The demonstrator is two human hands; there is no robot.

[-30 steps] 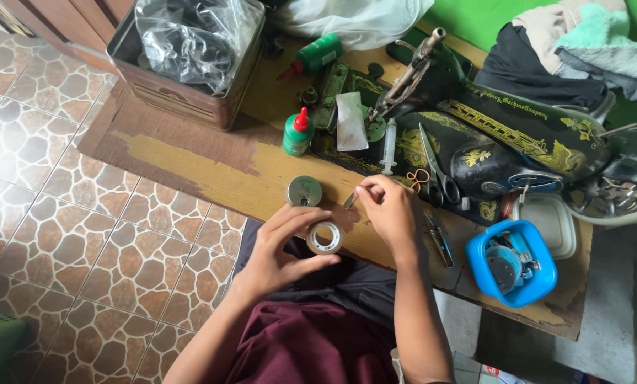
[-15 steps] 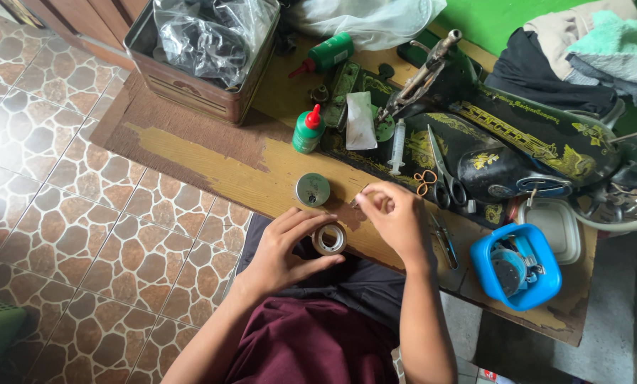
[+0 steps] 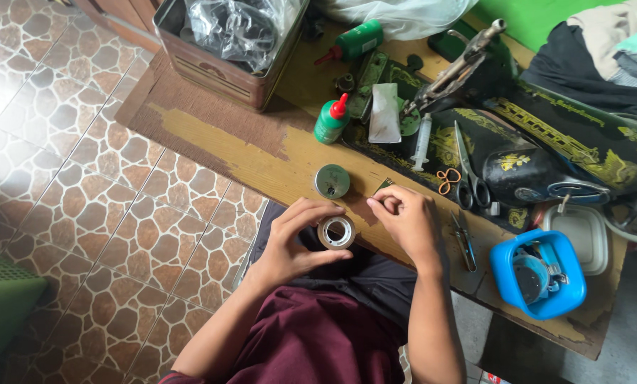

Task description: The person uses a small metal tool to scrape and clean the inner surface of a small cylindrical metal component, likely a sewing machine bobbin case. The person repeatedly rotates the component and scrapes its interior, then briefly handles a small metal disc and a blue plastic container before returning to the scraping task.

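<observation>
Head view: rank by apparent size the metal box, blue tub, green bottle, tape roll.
1. metal box, cut off by the frame edge
2. blue tub
3. green bottle
4. tape roll, in the left hand; sits nearer the camera, so may look larger than it is.

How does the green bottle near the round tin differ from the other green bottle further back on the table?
The near green bottle stands upright beside the white packet; the far green bottle lies on its side by the metal box. The near one looks shorter and squatter, the far one longer. Both have a green body and a red nozzle cap and rest on the wooden table.
</observation>
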